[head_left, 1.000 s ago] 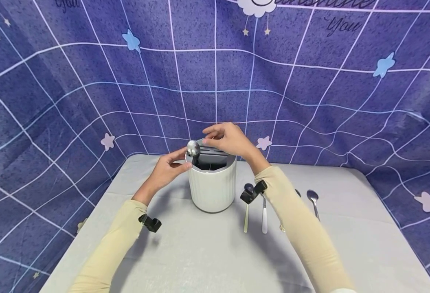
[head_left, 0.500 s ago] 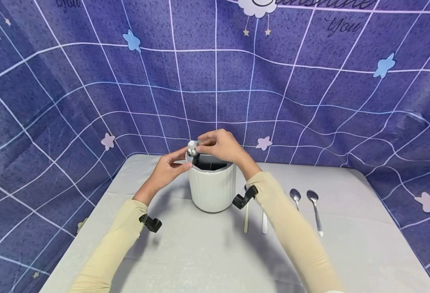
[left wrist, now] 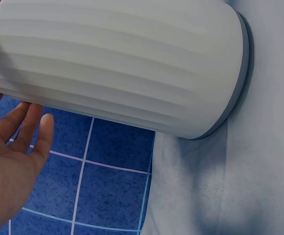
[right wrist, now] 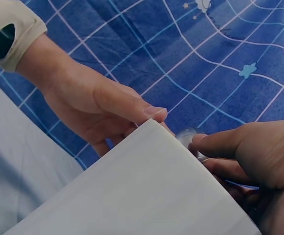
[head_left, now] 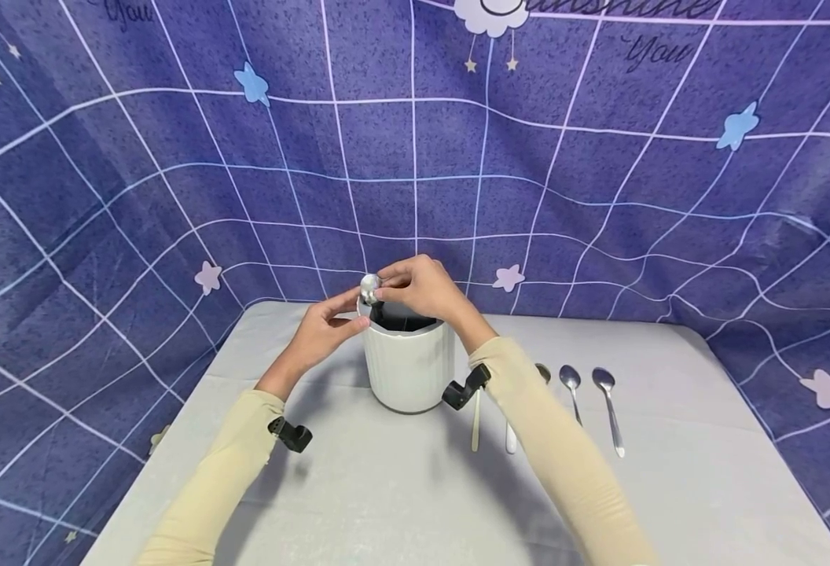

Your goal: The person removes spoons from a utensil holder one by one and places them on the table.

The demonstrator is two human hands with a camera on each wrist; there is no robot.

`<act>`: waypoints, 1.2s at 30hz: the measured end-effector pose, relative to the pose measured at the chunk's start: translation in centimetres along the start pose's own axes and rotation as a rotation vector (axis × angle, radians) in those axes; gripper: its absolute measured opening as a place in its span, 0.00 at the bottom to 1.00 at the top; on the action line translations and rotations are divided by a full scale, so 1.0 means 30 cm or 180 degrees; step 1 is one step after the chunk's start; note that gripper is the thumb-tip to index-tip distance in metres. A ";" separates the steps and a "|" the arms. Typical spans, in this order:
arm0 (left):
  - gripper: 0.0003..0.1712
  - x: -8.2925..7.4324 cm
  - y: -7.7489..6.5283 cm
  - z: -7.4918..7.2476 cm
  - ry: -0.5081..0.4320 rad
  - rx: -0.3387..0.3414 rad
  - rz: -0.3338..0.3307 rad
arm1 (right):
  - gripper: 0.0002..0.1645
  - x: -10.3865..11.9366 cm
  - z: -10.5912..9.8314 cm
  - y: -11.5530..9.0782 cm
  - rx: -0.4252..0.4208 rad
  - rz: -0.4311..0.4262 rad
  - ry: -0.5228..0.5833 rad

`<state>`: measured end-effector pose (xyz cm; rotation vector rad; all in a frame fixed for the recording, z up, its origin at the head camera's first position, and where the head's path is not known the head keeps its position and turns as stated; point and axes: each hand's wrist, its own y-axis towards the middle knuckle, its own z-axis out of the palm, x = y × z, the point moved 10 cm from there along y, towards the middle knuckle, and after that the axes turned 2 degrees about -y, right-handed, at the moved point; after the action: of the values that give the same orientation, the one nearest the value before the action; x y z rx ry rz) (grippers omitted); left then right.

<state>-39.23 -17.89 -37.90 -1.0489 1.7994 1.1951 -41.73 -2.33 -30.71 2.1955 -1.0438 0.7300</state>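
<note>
In the head view a white ribbed utensil holder (head_left: 409, 369) with a dark inside stands on the table. The round bowl of a metal spoon (head_left: 369, 288) sticks up at its left rim, and the rest of that spoon is hidden. My right hand (head_left: 425, 291) pinches this bowl between thumb and fingers; the right wrist view also has the spoon (right wrist: 186, 137) at the fingertips. My left hand (head_left: 318, 334) touches the rim's left side with fairly straight fingers. In the left wrist view, several fingers (left wrist: 45, 134) lie spread beside the holder's wall.
Several spoons lie to the right of the holder: one with a pale green handle (head_left: 475, 424), one with a white handle (head_left: 510, 440) and a metal spoon (head_left: 604, 380) at the far right. My right sleeve (head_left: 556, 440) partly covers some. A blue grid-patterned cloth (head_left: 415, 141) hangs behind the table.
My right hand has moved left and slightly down from above the holder's back rim, and has taken hold of the spoon's bowl. The left hand stays at the rim.
</note>
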 end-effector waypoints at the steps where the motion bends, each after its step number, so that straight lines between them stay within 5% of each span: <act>1: 0.34 0.001 -0.001 0.001 0.0002 0.0008 -0.0014 | 0.21 0.000 0.000 0.000 -0.0009 -0.0007 -0.0008; 15: 0.33 0.010 -0.006 -0.002 0.0008 0.0040 -0.0174 | 0.12 0.029 -0.007 -0.028 0.0046 -0.0118 0.0080; 36: 0.31 -0.006 -0.007 -0.007 0.0132 0.0043 -0.0004 | 0.12 0.076 -0.068 -0.054 -0.0134 -0.0265 0.0372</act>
<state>-38.99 -18.09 -37.76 -1.0740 1.8360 1.1667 -39.63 -1.17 -28.21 2.1201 -0.8961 0.7817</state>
